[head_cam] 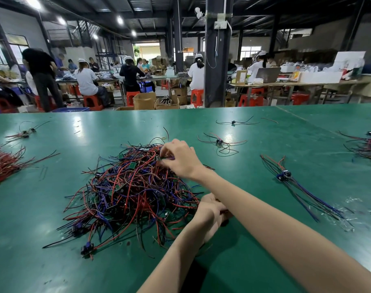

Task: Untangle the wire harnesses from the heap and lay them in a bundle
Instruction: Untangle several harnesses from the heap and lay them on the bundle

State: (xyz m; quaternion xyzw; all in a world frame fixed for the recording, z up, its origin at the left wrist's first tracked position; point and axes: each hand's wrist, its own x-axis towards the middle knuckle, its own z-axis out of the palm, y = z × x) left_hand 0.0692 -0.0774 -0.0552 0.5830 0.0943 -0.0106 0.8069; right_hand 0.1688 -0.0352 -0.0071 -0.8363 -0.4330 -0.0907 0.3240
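Green matting (pixel 53 261) is covering the workbench, and the heap (pixel 127 187) of red, purple and black wire harnesses is lying at its centre, directly ahead of the operator. The right hand (pixel 180 159) is reaching across to the far crest of the heap, where thumb and fingers are closing in a narrow pinch on one harness (pixel 169 158) (apparently near its small connector body, though the detail is too fine to confirm). The left hand (pixel 210 210) is resting at the near right edge of the heap, partly hidden beneath the right forearm; its fingers are curling, but whether they are holding wires cannot be determined. To perform this step well, the operator should be lifting the pinched harness slowly by its body rather than by a single lead, while the left hand is pressing the remaining heap down so that neighbouring loops are not rising with it. The pinched harness is lying at the fingertips, on top of the heap; the laid-out bundle (pixel 286 176) is lying well apart, to the right.
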